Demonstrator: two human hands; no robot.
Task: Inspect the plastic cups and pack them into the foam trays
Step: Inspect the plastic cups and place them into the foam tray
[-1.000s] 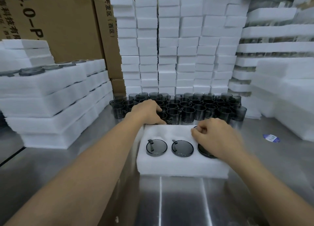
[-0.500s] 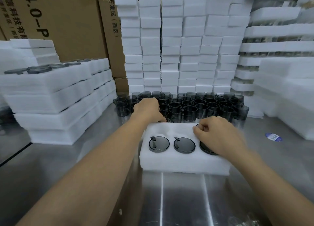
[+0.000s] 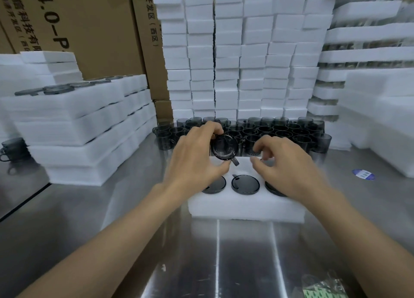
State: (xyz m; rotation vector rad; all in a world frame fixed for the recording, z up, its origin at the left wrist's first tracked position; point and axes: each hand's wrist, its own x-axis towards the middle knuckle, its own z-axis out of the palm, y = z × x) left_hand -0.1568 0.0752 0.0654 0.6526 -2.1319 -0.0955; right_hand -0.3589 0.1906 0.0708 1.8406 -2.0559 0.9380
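My left hand (image 3: 197, 156) grips a smoky grey plastic cup (image 3: 224, 149) with a handle, held tipped on its side above the back of the white foam tray (image 3: 246, 204). The tray's front row holds three dark cups set upside down; the middle one (image 3: 245, 184) shows fully. My right hand (image 3: 289, 165) hovers over the tray's right side with fingers loosely curled, holding nothing, just right of the lifted cup. A crowd of several loose grey cups (image 3: 280, 134) stands on the steel table behind the tray.
Packed foam trays (image 3: 74, 127) are stacked at the left, with a lone cup (image 3: 12, 148) beside them. Tall columns of foam blocks (image 3: 235, 57) and cardboard boxes (image 3: 74, 28) line the back. More foam stacks (image 3: 378, 118) stand right. A blue sticker (image 3: 363, 174) lies on the table.
My left hand has lifted a cup out of the crowd and brought it over the tray. My right hand has risen off the right-hand cup in the tray.
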